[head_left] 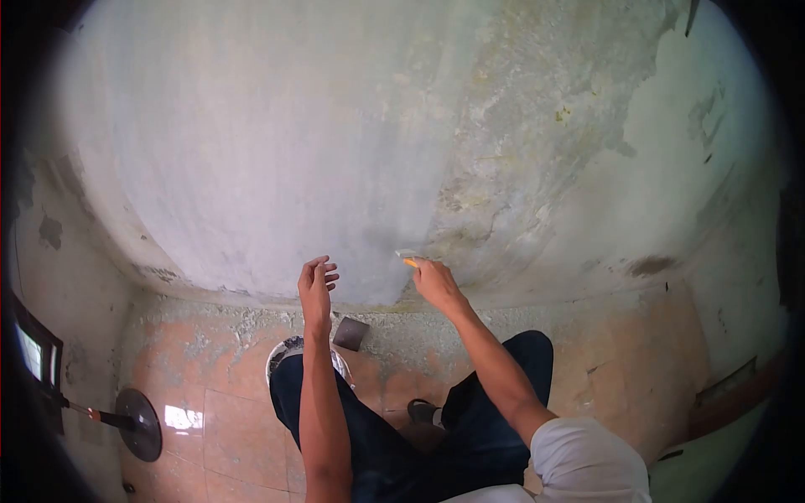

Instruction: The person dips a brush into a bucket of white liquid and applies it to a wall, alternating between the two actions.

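Now our right grip [437, 283] holds the yellow-handled tool [407, 256] by the wall [268, 159]. It looks light and stiff, so its handle [410, 262] seems best to hold. Our left grip [315, 287] is loose and empty.

No legible txt, labels, brands, nos. or signs anywhere in head-cam view.

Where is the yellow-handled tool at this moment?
In the head view, the yellow-handled tool is near the picture's centre, held in the right hand close to the wall, with the left hand off to its left.
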`<state>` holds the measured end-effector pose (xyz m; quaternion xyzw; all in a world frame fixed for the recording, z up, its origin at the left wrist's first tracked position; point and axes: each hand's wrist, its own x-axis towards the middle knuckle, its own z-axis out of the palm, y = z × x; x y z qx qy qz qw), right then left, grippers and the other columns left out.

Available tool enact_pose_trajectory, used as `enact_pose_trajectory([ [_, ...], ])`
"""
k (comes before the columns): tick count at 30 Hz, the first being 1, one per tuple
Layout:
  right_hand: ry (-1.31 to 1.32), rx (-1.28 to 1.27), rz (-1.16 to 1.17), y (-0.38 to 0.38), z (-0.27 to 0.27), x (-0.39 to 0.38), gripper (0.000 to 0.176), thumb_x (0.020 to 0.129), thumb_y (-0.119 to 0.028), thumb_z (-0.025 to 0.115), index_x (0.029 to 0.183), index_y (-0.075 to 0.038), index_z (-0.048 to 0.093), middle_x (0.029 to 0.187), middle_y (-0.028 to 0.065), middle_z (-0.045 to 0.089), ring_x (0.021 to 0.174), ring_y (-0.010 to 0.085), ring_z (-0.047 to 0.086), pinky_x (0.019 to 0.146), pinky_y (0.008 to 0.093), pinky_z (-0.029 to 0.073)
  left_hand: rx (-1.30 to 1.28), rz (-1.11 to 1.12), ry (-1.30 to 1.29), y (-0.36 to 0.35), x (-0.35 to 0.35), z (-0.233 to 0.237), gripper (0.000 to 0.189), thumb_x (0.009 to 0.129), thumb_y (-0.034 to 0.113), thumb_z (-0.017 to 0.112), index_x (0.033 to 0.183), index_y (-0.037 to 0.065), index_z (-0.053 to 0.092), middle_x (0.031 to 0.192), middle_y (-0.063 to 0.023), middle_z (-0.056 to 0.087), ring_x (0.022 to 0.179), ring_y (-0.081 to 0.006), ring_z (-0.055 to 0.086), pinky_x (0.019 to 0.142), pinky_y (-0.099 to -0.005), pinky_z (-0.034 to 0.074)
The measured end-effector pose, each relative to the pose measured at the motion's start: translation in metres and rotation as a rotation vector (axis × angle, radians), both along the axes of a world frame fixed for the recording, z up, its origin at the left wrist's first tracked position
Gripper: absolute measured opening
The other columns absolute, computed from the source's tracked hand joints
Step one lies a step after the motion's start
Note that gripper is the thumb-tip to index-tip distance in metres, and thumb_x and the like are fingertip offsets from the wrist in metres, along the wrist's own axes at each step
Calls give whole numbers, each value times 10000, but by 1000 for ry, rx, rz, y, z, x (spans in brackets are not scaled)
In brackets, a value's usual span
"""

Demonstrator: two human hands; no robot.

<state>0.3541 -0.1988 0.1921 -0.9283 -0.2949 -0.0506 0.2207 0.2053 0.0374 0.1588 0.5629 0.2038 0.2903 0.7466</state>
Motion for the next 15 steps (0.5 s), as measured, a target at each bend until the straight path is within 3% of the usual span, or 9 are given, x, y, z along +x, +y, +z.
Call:
enact_pose_trajectory([
  [2,37,29,-9,-4,14,7,379,1020,-120,591,1357,37,667,948,297,747,929,465,738,848,554,593,6,-11,7,-1,1,0,353,1111,290,533,1312,35,672,1133,-101,751,968,-190,700,846,-343,526],
  [5,-137,144,-92,-3,148,26,309,1043,-160,558,1209,46,718,956,299,742,940,458,735,865,549,591,-13,-25,10,-4,6,-5,363,1104,291,532,1326,39,668,1137,-105,750,984,-199,705,855,-346,531],
  [7,-264,185,-137,-9,251,8,332,1062,-174,539,1275,12,714,953,286,743,917,459,734,827,536,593,-27,-27,15,-4,8,-4,374,1094,292,535,1339,41,666,1140,-108,749,996,-207,708,865,-350,535],
  [8,-510,261,-109,-11,284,4,346,1063,-160,543,1331,0,693,928,281,741,894,453,739,805,527,592,-32,-25,23,-4,7,-4,376,1090,291,538,1340,41,666,1140,-109,749,996,-208,708,865,-351,536],
  [10,-655,422,-143,-9,353,-23,367,1043,-125,561,1379,-88,705,866,260,713,757,393,714,724,455,567,-38,-13,28,-2,8,-4,377,1085,290,541,1341,41,665,1140,-109,750,996,-209,709,866,-352,536],
  [13,-718,456,-98,0,391,-45,380,1051,-118,552,1405,-109,691,844,238,712,740,376,711,705,444,570,-25,-15,41,1,3,-6,382,1076,290,542,1342,44,665,1144,-111,751,992,-209,709,867,-353,535],
  [15,-653,354,-113,17,355,-31,384,1053,-111,551,1413,-80,681,828,223,714,719,349,711,693,446,573,-10,-14,32,2,1,-5,386,1068,289,543,1343,47,664,1148,-111,752,991,-210,709,867,-355,535],
])
